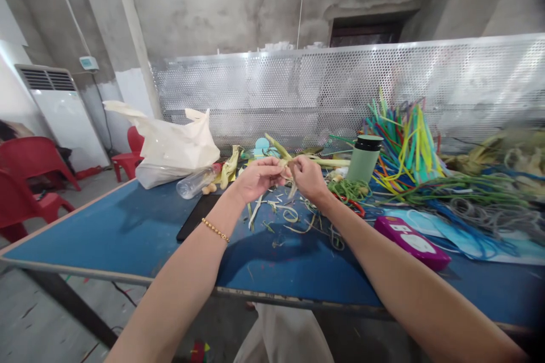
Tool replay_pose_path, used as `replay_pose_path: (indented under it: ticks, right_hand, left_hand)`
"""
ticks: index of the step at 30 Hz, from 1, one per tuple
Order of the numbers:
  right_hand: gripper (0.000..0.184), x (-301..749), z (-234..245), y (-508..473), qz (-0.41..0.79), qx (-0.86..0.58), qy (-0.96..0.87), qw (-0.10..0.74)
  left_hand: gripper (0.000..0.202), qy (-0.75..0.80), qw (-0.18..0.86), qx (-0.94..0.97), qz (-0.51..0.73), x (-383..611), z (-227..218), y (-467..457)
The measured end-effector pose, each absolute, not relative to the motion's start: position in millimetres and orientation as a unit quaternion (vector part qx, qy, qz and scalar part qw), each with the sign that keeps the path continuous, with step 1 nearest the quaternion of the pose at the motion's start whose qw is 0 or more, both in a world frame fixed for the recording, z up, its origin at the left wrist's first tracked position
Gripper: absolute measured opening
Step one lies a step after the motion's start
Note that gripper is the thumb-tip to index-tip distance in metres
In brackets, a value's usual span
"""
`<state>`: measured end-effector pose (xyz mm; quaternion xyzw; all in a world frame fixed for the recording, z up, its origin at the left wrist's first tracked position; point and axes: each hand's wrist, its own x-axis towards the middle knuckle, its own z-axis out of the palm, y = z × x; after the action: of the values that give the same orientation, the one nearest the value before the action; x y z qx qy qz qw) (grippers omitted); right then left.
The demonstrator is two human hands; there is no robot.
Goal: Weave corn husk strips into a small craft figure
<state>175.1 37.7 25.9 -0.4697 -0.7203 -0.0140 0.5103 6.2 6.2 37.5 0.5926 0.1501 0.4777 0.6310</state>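
Above the middle of the table, my left hand [263, 176] and my right hand [307, 177] meet, with fingers pinched close together. Between the fingertips is a small pale husk-like piece [286, 171]; its exact shape is mostly hidden. Just beyond the hands, a pale green stalk [276, 145] slants up to the left, and I cannot tell whether it touches them. Thin plant strips and curled scraps [290, 214] lie scattered beneath. A beaded gold bracelet [215, 230] circles my left wrist.
On the blue table [106, 227], a white plastic bag [174, 142], clear bottle [198, 182] and dark tablet-like slab [200, 215] lie left. To the right are a green jar [364, 161], colourful strips [411, 142], a purple device [411, 242] and tangled cords [481, 212]. A perforated metal panel [272, 91] stands behind.
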Motion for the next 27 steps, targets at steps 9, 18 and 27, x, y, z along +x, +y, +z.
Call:
replay_pose_path:
  ticks: [9, 18, 27]
  right_hand:
    - [0.022, 186, 28, 48, -0.053, -0.514, -0.695, 0.500]
    - [0.027, 220, 18, 73, -0.004, -0.652, -0.614, 0.446]
    - [0.025, 221, 26, 68, 0.198, -0.580, -0.530, 0.586]
  left_hand:
    - [0.012, 0.214, 0.588, 0.657, 0.421, 3, 45, -7]
    - [0.019, 0.126, 0.587, 0.667, 0.441, 0, 54, -18]
    - [0.027, 0.272, 0.570, 0.639, 0.438, -27, 48, 10]
